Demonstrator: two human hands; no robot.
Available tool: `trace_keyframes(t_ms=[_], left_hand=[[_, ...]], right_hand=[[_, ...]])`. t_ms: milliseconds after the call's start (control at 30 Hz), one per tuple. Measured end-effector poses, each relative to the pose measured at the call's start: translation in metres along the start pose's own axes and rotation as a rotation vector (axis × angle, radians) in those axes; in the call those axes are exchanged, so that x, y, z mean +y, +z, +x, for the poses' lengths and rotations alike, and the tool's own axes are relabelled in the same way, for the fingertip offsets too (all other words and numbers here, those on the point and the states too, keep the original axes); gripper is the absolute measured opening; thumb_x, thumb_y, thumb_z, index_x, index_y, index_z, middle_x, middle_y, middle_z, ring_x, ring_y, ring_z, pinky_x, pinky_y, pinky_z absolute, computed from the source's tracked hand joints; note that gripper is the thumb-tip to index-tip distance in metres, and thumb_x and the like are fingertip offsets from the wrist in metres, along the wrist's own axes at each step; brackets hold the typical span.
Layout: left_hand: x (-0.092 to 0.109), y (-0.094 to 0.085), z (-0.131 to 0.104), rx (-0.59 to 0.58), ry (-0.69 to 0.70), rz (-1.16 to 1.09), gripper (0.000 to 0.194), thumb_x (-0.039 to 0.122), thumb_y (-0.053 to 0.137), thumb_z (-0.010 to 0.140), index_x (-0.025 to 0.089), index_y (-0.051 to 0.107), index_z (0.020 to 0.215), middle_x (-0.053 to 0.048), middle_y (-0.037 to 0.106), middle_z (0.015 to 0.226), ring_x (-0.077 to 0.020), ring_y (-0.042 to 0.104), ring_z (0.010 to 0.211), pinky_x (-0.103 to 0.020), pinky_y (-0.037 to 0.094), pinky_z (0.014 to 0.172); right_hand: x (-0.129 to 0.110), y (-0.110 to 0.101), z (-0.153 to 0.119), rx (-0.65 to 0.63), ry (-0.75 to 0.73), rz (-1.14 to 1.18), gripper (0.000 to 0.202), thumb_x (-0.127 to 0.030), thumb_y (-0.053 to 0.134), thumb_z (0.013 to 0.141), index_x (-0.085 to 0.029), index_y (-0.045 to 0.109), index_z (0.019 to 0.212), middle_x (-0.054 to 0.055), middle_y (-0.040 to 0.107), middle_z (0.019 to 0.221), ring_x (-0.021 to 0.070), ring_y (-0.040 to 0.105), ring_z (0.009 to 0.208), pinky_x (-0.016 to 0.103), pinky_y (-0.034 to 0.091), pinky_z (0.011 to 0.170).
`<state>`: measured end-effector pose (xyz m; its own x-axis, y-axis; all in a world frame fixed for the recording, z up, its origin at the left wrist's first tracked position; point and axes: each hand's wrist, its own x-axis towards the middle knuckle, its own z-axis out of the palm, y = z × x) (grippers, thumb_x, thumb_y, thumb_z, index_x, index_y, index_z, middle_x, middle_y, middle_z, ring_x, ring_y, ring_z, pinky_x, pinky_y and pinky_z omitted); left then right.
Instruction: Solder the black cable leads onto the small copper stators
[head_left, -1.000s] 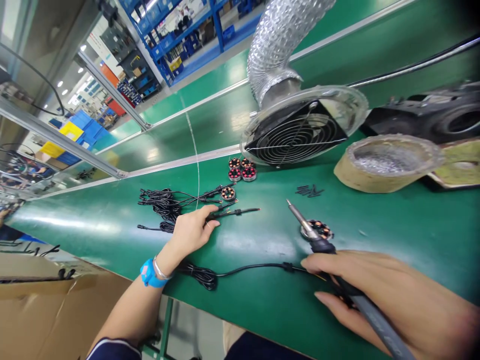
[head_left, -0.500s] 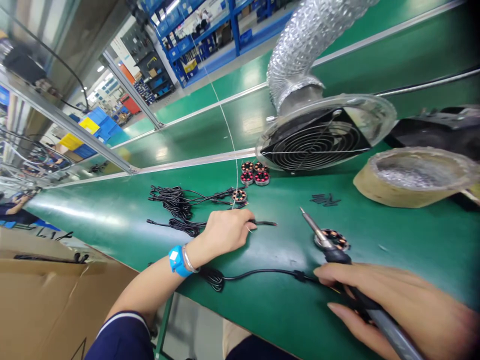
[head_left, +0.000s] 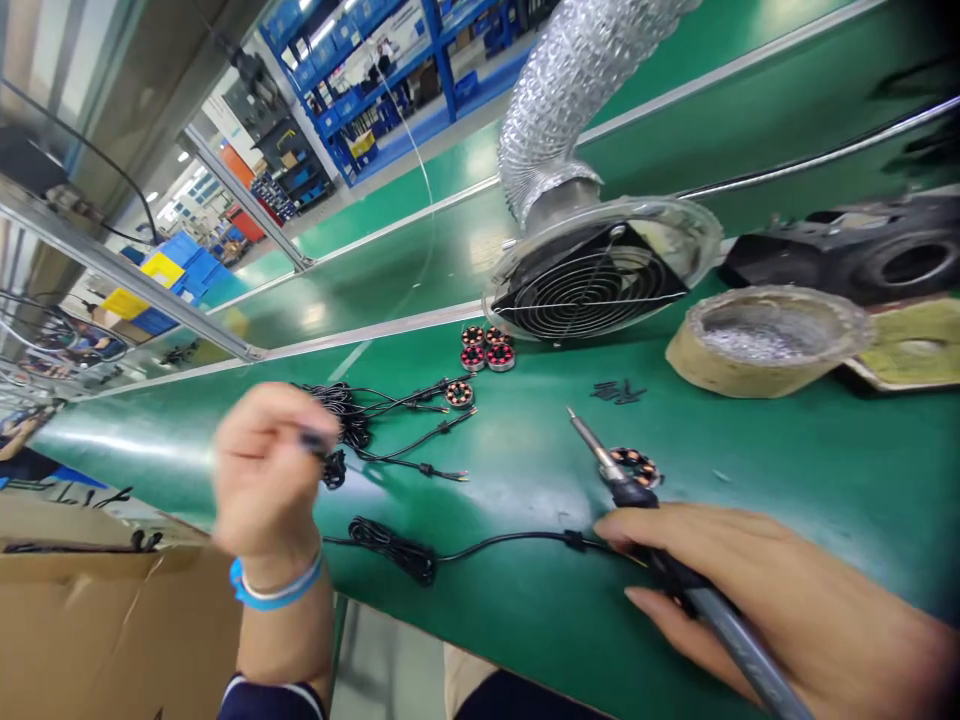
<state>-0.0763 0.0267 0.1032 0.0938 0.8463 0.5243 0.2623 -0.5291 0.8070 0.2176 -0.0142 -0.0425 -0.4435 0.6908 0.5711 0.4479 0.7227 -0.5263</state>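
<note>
My right hand [head_left: 757,590] is closed around a soldering iron [head_left: 637,495], whose tip points up and left over the bench. Just behind the iron's shaft lies a ring-shaped motor stator with copper windings [head_left: 637,467]. A black cable [head_left: 502,545] with a coiled length runs along the bench and disappears under my right hand. My left hand [head_left: 274,480] is raised at the left, blurred, its fingers pinched on a small black piece whose kind is smeared. Beyond it lie bundled black cables [head_left: 341,405], several bare ends pointing right. One more stator [head_left: 459,394] sits near those ends.
Several stators [head_left: 487,350] are grouped by a round fume fan [head_left: 592,290] with a foil duct [head_left: 547,110]. Short black tubes [head_left: 619,391] lie to its front right. A tan round container [head_left: 750,360] and a yellow sponge tray [head_left: 915,345] stand at right.
My left hand has moved left and up, away from the cable ends, which now show uncovered. My right hand keeps hold of the iron. The view has shifted slightly.
</note>
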Motion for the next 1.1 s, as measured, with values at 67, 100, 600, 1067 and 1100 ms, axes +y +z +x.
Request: trace_keyframes(t_ms=[67, 100, 600, 1067, 1100], left_hand=[[-0.006, 0.037, -0.008, -0.353, -0.170, 0.228, 0.013, 0.033, 0.067, 0.080, 0.020, 0.065, 0.080, 0.009, 0.030, 0.048, -0.0071, 0.024, 0.043, -0.024, 0.021, 0.047], [-0.012, 0.054, -0.011, -0.505, -0.227, 0.311, 0.012, 0.030, 0.065, 0.081, 0.019, 0.064, 0.081, 0.009, 0.030, 0.048, -0.0069, 0.025, 0.044, -0.023, 0.022, 0.048], [-0.040, 0.117, -0.017, -0.806, -0.341, 0.544, 0.017, 0.032, 0.061, 0.082, 0.018, 0.061, 0.090, 0.008, 0.035, 0.056, -0.0102, 0.037, 0.052, -0.023, 0.028, 0.055], [-0.058, 0.123, -0.014, -1.004, -0.522, -0.226, 0.039, 0.044, 0.036, 0.099, 0.016, 0.057, 0.082, -0.004, 0.061, 0.080, -0.0135, 0.057, 0.071, -0.025, 0.044, 0.068], [-0.060, 0.125, -0.017, -0.989, -0.621, -0.280, 0.039, 0.047, 0.037, 0.098, 0.016, 0.054, 0.081, -0.002, 0.059, 0.074, -0.0110, 0.054, 0.061, -0.023, 0.041, 0.059]], right_hand=[[-0.004, -0.005, 0.005, -0.020, 0.012, 0.036, 0.026, -0.018, 0.054, 0.085, -0.023, 0.055, 0.111, 0.001, 0.069, 0.078, 0.0159, 0.067, 0.062, 0.027, 0.056, 0.056], [-0.006, -0.007, 0.008, 0.021, 0.051, 0.054, 0.027, -0.016, 0.055, 0.086, -0.022, 0.052, 0.112, 0.001, 0.067, 0.076, 0.0146, 0.065, 0.059, 0.026, 0.055, 0.054], [-0.001, -0.007, 0.023, 0.340, 0.423, 0.313, 0.034, -0.011, 0.060, 0.082, -0.025, 0.047, 0.110, -0.001, 0.065, 0.085, 0.0098, 0.065, 0.072, 0.020, 0.057, 0.066], [-0.007, -0.003, 0.034, 0.424, 0.264, 0.303, 0.028, -0.006, 0.062, 0.081, -0.023, 0.052, 0.100, -0.003, 0.064, 0.080, 0.0088, 0.062, 0.067, 0.020, 0.054, 0.064], [-0.007, -0.003, 0.034, 0.436, 0.279, 0.285, 0.027, -0.007, 0.063, 0.081, -0.023, 0.052, 0.100, -0.003, 0.064, 0.080, 0.0086, 0.062, 0.067, 0.019, 0.054, 0.064]])
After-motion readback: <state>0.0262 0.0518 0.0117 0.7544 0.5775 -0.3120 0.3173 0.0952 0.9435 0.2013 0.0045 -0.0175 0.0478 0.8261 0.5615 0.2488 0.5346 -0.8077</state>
